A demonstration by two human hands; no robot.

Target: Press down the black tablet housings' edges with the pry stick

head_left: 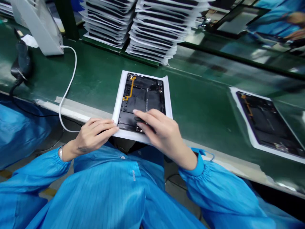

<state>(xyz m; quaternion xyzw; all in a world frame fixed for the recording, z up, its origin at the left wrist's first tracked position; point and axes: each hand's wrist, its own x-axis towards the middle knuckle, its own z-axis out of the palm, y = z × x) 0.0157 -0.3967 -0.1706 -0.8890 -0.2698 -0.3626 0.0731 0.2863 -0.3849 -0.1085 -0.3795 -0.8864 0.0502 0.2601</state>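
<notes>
An opened tablet (137, 101) lies on a white foam sheet (169, 105) in front of me, its black inside facing up and an orange flex cable (131, 89) along its left side. My left hand (94, 135) rests at the sheet's near left corner, fingers stretched out and touching the tablet's edge. Over the tablet's near part is my right hand (162, 128), thumb and forefinger pinched close to its surface. Something small and dark shows between those fingertips, too hidden to name.
A second opened tablet (269, 121) lies on its own white sheet to the right. Tall stacks of white sheets with dark layers (157, 28) stand behind. On the left are a black handheld scanner (22, 60), a grey-white stand (45, 31) and a white cable (71, 81). A blue-sleeved person (276, 22) works opposite.
</notes>
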